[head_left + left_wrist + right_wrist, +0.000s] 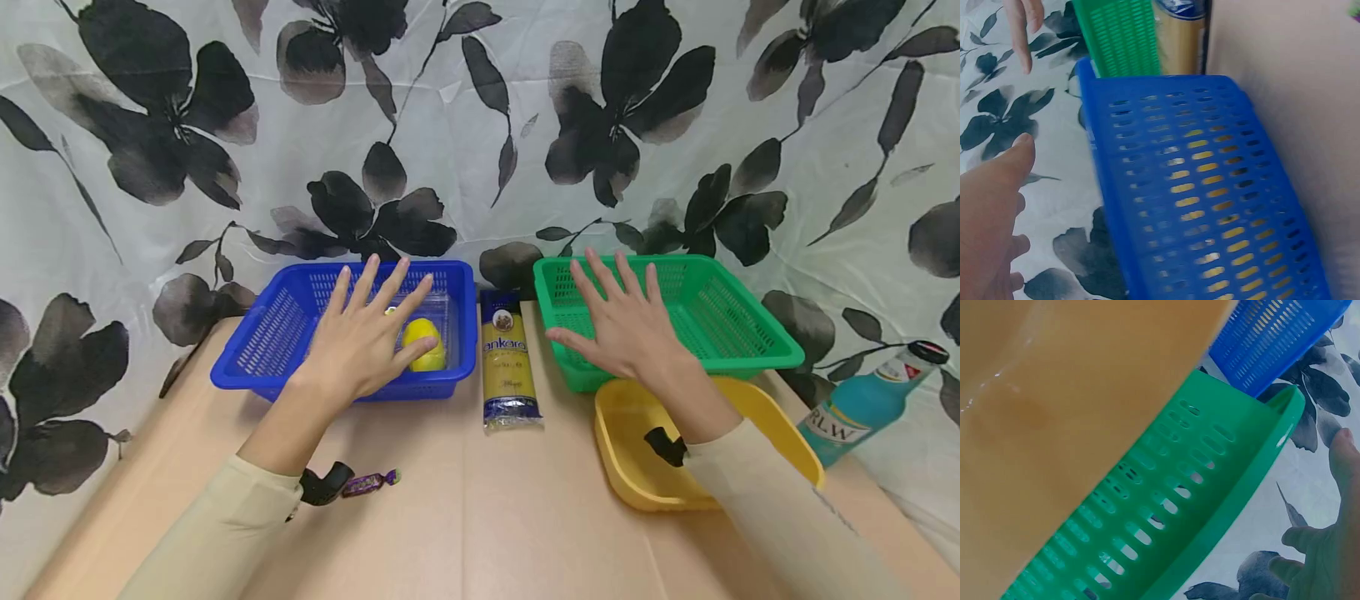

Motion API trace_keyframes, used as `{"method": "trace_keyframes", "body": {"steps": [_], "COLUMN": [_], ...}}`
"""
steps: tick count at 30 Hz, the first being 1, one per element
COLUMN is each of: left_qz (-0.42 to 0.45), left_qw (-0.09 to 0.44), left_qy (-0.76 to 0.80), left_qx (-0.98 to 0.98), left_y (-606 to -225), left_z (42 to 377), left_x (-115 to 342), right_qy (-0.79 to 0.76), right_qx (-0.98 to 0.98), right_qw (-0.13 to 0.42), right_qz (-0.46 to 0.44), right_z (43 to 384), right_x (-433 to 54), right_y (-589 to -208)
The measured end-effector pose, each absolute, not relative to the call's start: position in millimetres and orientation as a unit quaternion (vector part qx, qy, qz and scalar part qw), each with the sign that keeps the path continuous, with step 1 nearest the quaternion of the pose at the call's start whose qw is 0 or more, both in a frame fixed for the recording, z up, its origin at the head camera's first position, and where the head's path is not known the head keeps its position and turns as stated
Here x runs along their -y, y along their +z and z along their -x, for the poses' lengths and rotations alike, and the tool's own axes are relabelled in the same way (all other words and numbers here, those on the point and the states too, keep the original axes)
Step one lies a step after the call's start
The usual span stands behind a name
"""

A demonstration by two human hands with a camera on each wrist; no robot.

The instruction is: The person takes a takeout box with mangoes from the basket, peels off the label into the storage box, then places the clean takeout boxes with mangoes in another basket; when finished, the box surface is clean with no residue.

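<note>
Both hands are empty rn, fingers straight and fanned out wide. L hand (358, 340) is over the blue basket (240, 379), R hand (630, 333) over the green basket (742, 364), and the wrist cams show a gap btwn each hand and its basket. Baskets sit side by side at the back of the table (450, 550), w/ a yellow "ankara" packet (510, 362) lying btwn them. There's a yellow roundish thing (422, 330) inside the blue one, partly behind the L thumb; prob a lemon or smth, tbh hard to tell. Yellow tub (637, 492) is right in front of the green basket, under the R forearm, and a blue bottle w/ a dark cap (862, 412) is just to its right. Purple wrapped candy (367, 485) is on the table near the L wrist. Backdrop = white cloth w/ dark flowers (465, 158).
</note>
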State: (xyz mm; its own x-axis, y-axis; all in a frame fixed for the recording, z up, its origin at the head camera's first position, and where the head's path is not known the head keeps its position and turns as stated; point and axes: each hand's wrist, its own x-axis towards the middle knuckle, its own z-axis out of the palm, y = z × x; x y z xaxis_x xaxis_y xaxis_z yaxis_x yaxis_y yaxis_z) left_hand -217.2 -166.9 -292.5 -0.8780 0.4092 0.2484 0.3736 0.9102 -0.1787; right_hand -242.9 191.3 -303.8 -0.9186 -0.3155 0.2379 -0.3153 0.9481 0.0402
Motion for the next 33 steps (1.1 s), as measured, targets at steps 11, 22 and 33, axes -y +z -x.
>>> {"method": "trace_keyframes", "body": {"steps": [11,22,33], "left_qz": [0.206,0.21,0.22], "left_qw": [0.139,0.132,0.128], "left_qy": [0.059,0.041,0.028], "left_qx": [0.967,0.968,0.967], "left_y": [-295,-297,-300], "left_z": [218,219,226], "left_x": [175,180,192], "right_qy": [-0.004,-0.011,-0.006], "right_qx": [0.978,0.977,0.972], "right_qw": [0.121,0.117,0.118], "right_qz": [-0.171,-0.18,-0.201], "right_z": [239,236,234], "right_x": [-185,-173,-157], "right_y": [-306,-306,-305]}}
